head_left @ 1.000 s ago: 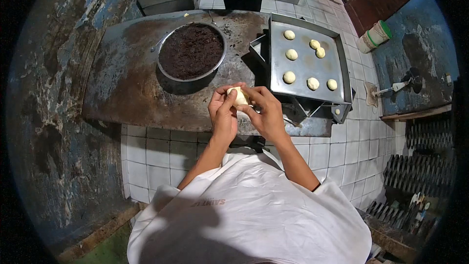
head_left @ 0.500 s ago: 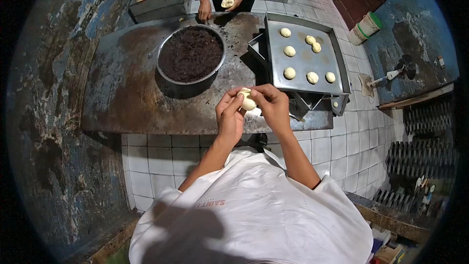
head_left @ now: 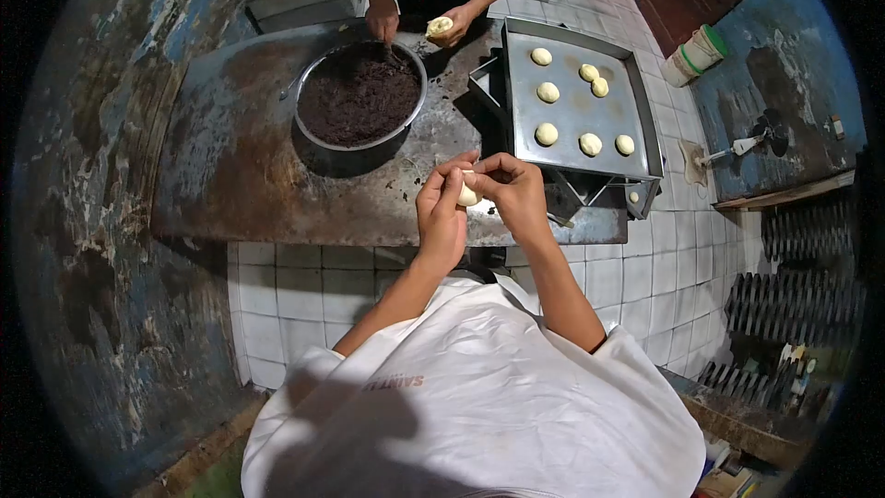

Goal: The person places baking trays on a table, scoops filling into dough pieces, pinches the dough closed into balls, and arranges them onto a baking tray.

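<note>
Fingers of left hand [head_left: 442,210] and right hand [head_left: 518,195] pinch dough piece [head_left: 469,195] above table's [head_left: 240,189] near edge. Bowl [head_left: 350,146] of dark filling [head_left: 355,97] by far edge; tray [head_left: 572,115] of dough balls [head_left: 548,92] at right end.

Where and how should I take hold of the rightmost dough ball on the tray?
Probably best from above, gripping lightly around the middle of its sides: the dough ball is rounded, offers no edge to pinch, and sits apart from its nearest neighbour. The tray's right wall rises close beside it, so a low approach from that side looks cramped.
</note>
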`<state>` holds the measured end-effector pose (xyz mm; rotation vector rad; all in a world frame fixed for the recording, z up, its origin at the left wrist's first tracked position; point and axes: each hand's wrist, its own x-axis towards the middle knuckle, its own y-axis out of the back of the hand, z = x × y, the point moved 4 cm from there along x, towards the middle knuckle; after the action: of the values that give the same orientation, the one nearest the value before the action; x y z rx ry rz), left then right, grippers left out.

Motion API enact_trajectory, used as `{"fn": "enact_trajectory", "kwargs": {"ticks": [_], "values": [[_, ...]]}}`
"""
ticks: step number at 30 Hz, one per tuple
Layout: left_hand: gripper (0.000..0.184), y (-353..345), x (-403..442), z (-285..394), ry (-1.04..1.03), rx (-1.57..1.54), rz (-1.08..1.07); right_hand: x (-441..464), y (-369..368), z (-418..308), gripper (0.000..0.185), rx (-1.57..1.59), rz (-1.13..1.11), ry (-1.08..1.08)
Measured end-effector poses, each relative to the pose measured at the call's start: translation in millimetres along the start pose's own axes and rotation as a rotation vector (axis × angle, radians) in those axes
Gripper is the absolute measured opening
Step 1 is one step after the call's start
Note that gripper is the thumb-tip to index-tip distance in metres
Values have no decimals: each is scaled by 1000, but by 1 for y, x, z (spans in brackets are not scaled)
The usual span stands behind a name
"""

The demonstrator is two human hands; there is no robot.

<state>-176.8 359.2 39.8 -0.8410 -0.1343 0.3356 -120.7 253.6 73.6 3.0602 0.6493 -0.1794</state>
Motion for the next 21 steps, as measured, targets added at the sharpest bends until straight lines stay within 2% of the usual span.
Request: {"fn": "enact_trajectory", "kwargs": {"ticks": [2,3,4,6,9,11,14,15,16,17,18,19,20,21], "values": [[19,-3,3,-9,-23,19,68,-3,2,1,22,-148,200,20],[17,-3,5,-15,12,47,172,-9,-1,-13,26,-223,232,71],[17,-4,7,-21,48,75,275,-11,4,-11,26,-222,229,71],[17,-4,17,-30,40,75,327,-11,11,-13,28,-224,114,253],[23,-13,24,-47,124,93,362,-5,40,-1,33,-219,74,179],[23,-28,26,-61,130,122,296,3,66,11,34,-194,79,94],[28,-57,29,-80,112,204,244,7,99,5,35,-360,212,172],[32,-68,30,-83,43,260,171,9,110,13,36,-195,224,101],[36,-78,30,-86,-28,316,99,9,122,15,36,-196,224,97],[45,-84,28,-91,41,373,55,10,131,19,39,-95,122,9],[45,-86,30,-98,41,373,60,10,141,22,42,7,18,-80],[46,-92,31,-104,-19,550,-77,5,150,24,46,24,-117,-194],[47,-99,31,-112,-80,726,-214,6,163,50,48,70,-273,-218],[49,-105,29,-120,23,726,-262,0,173,58,46,207,-317,-361]]}}
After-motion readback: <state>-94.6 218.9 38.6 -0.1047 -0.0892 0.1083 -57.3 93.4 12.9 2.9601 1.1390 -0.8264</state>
